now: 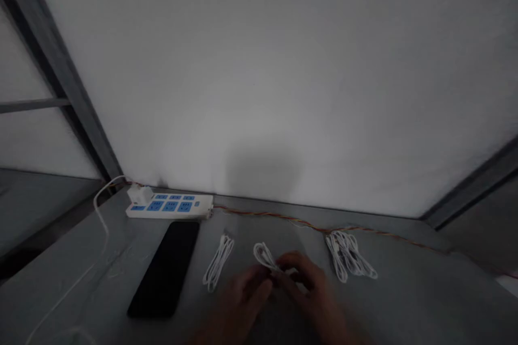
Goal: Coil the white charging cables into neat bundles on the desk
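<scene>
A small coiled white cable [264,254] is held between my two hands, its looped end pointing away from me. My left hand [245,299] closes on its near part from the left. From the right, my right hand [305,285] pinches the same bundle with thumb and fingers; the near end of the cable is hidden by the fingers. Left of my hands lies another coiled white cable [218,263] on the grey table [392,307]. On the right, several more white cable bundles [351,256] lie together.
A black phone [165,269] lies on the left. Behind it sits a white power strip [170,207] with blue sockets and a white plug adapter [140,194]. A white cord [101,218] runs down the left side. Twisted wires [275,214] cross the back by the wall [364,91].
</scene>
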`<state>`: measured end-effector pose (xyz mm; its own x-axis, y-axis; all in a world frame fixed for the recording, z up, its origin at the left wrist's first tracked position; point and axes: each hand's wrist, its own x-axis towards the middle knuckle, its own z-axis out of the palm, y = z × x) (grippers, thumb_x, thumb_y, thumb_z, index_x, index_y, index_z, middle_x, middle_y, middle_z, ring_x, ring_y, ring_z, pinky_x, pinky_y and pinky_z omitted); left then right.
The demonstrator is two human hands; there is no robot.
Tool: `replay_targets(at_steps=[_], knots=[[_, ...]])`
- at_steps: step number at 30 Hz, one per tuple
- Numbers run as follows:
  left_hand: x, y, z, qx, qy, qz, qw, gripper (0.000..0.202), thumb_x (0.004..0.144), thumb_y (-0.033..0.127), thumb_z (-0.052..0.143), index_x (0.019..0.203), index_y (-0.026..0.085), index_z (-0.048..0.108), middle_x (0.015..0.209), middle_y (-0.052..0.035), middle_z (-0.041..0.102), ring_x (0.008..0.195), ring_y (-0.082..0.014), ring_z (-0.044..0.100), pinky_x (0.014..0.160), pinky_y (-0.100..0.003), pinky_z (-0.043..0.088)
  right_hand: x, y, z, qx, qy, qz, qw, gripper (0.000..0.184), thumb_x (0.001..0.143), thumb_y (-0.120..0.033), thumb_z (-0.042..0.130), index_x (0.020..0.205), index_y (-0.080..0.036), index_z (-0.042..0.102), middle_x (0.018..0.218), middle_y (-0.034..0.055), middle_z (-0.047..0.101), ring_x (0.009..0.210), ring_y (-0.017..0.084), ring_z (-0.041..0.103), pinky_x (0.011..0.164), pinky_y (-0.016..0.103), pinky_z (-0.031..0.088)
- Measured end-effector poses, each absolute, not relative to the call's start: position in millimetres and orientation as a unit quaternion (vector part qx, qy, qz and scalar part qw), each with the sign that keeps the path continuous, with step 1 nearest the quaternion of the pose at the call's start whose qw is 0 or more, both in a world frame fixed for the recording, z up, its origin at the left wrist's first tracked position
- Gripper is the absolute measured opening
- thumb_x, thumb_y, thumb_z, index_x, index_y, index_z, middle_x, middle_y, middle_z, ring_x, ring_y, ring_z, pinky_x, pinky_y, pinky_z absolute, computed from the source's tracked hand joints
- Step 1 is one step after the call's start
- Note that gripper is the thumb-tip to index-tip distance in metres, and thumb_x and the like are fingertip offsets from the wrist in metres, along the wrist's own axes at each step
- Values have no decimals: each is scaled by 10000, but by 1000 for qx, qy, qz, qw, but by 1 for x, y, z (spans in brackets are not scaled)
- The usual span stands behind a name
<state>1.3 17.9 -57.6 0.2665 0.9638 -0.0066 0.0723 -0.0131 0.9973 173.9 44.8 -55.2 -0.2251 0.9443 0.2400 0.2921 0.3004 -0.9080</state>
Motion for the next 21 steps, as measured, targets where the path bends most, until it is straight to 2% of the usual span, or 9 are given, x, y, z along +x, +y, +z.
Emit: replay_targets(at_steps=[5, 10, 16, 21], knots=[[-2, 21, -65, 559, 516, 414, 499, 256, 860, 362, 552, 985, 206, 712, 983, -46, 753, 960, -226, 679, 850, -302, 515, 170, 45, -57, -411, -700, 401, 425, 133, 865, -327, 646, 892, -224, 726, 932, 58, 690, 799, 183, 691, 640, 235, 556], [-3, 20, -63, 542, 522, 418, 509, 195, 822, 320, 603, 944, 211, 708, 887, -30, 746, 874, -218, 680, 771, -284, 514, 172, 41, -58, -406, -709, 393, 421, 96, 850, -248, 625, 852, -216, 715, 849, 45, 720, 734, 170, 685, 607, 219, 531], [-2, 20, -58, 514, 492, 426, 559, 186, 777, 335, 642, 907, 207, 680, 849, -24, 716, 827, -204, 660, 753, -279, 509, 176, 39, -53, -431, -727, 375, 380, 155, 870, -301, 602, 842, -221, 731, 759, 31, 731, 660, 170, 665, 611, 243, 523], [-4, 20, -58, 531, 515, 410, 532, 156, 757, 326, 648, 835, 195, 684, 749, -4, 660, 715, -169, 602, 655, -249, 467, 178, 39, -51, -430, -752, 346, 361, 148, 885, -304, 603, 832, -229, 719, 747, 18, 719, 657, 165, 647, 633, 249, 506]])
